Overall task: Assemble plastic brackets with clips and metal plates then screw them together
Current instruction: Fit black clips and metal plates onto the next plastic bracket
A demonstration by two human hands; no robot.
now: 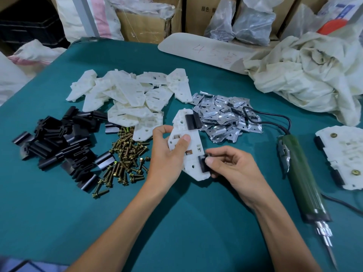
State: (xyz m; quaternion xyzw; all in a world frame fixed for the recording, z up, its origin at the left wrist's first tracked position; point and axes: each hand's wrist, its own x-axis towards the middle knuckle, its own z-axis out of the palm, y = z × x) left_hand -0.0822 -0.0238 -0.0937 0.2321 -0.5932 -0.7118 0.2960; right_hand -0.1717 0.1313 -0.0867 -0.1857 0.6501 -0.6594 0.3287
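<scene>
**Holding one bracket, pinching a clip at its lower edge**

Nearest me, the green table (176, 222) lies bare across the lower middle of the frame, open room between the forearms. At lower right the electric screwdriver (302, 173) lies aslant, its cable cut off by the right edge.

At centre, the left hand (167, 154) grips the white bracket (188, 142), thumb across its face. The right hand (231, 165) pinches a black clip (203, 163) at the bracket's lower right edge; the fingers behind are hidden. A second clip (191, 119) sits on the upper edge.

Screws (125, 160) lie just beside the left hand, loose clips (59, 142) farther left. A finished bracket (341, 156) is cropped at mid right.

Beyond, spare brackets (127, 95) and metal plates (225, 118) are heaped; I cannot tell whether the held bracket touches the plates. Crumpled cloth (314, 75) fills the upper right.
</scene>
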